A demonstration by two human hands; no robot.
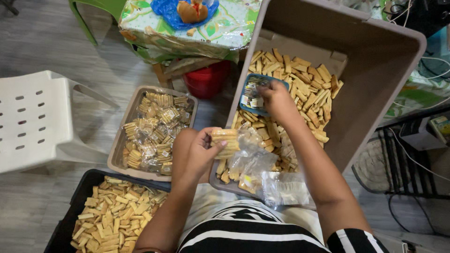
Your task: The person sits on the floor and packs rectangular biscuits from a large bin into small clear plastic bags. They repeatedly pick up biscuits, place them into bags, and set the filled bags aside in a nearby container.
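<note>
My left hand (199,152) holds a stack of tan rectangular biscuits (224,142) partly inside a clear plastic bag (251,159), just over the near edge of a big grey tub (375,70). My right hand (277,100) reaches into that tub and its fingers are in or at a small blue tray (251,96) of small paper labels. Loose biscuits (304,84) cover the tub's floor around the tray. More empty clear bags (286,187) lie at the tub's near rim, close to my lap.
A shallow grey bin (123,140) of bagged biscuits stands to the left. A black bin (75,206) of loose biscuits sits at lower left. A white plastic chair (37,117), a red bucket (206,79) and a covered table (154,28) surround them.
</note>
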